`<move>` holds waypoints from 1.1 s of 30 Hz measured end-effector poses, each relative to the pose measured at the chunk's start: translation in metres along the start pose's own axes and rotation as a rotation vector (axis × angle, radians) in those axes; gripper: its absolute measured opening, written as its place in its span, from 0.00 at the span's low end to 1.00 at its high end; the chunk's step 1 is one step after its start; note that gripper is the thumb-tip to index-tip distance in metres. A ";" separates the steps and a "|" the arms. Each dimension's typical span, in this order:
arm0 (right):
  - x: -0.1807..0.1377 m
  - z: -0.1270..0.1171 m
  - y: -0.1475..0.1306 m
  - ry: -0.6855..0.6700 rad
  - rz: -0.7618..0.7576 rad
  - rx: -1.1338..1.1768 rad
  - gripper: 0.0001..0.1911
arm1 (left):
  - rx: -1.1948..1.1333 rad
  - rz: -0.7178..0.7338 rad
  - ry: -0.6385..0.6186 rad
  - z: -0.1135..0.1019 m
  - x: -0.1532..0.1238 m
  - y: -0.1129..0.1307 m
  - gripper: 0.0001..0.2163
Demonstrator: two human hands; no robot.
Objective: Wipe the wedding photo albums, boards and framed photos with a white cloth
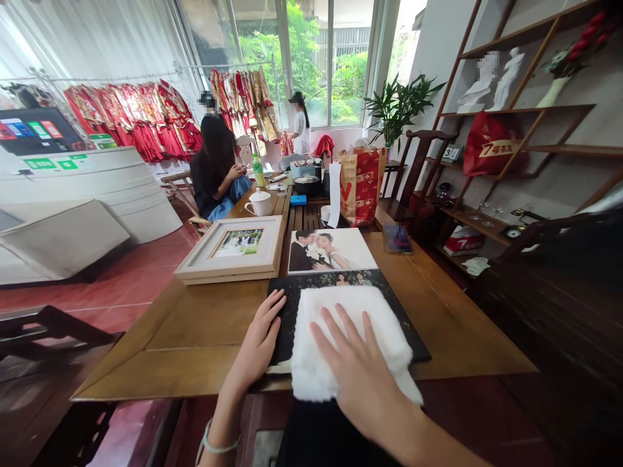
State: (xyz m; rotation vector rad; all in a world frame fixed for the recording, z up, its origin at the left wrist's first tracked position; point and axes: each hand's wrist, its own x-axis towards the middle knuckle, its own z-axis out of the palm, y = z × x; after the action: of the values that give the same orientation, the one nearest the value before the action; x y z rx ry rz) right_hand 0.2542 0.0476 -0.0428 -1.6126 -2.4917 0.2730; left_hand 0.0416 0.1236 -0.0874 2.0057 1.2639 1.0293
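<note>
A dark photo album (341, 280) lies flat at the near edge of the wooden table (204, 324). A fluffy white cloth (335, 324) covers most of its cover. My right hand (357, 366) rests flat on the cloth, fingers stretched and spread. My left hand (260, 340) lies open on the album's left edge, fingers extended and touching the cover. Behind the album sit a white photo book (331, 250) with a couple's picture and a stack of framed photos (233, 250).
Farther along the table stand a white teapot (259, 203), a green bottle (258, 170), a blue box (298, 200) and a red-and-brown paper bag (363, 185). A seated person (214, 168) is at the far left side, another person (300, 126) by the window. Wooden shelves (516, 155) stand right.
</note>
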 end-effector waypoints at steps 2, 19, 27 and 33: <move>-0.023 0.003 -0.002 -0.027 -0.027 0.018 0.50 | 0.002 -0.002 0.000 0.000 0.000 0.001 0.19; 0.070 -0.020 0.061 -0.020 0.110 -0.049 0.41 | 0.000 0.016 -0.013 0.000 0.000 0.000 0.19; -0.022 -0.008 0.013 -0.054 0.082 -0.072 0.53 | 0.014 0.012 -0.007 0.002 -0.001 0.004 0.19; -0.028 -0.009 0.012 -0.079 0.095 -0.061 0.55 | 0.032 0.005 -0.007 0.002 0.000 0.006 0.19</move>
State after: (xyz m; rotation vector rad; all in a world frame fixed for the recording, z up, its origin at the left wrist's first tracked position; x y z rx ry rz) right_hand 0.2782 0.0272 -0.0379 -1.7813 -2.5077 0.2800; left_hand 0.0457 0.1208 -0.0842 2.0360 1.2798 1.0100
